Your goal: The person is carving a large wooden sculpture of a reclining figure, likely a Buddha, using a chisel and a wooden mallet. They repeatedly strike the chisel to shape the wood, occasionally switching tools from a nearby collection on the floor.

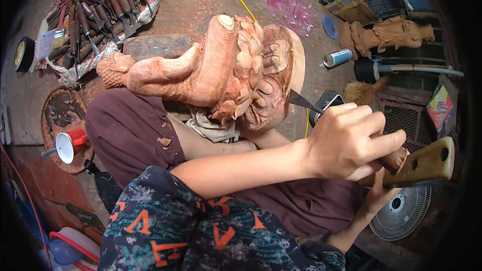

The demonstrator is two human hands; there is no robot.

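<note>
Beside one wooden carving [221,70], left hand [346,143] grips one chisel [306,103]

The person is wearing a dark navy shirt [201,231] with teal patterning and orange letter shapes; sleeves are ending short, forearms showing bare; maroon trousers [130,130] are carrying wood chips; both hands are gloveless.

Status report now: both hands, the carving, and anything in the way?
Left hand grips chisel, blade at wood carving on lap. Right hand holds wooden mallet behind chisel handle. Nothing between blade and carving.
</note>
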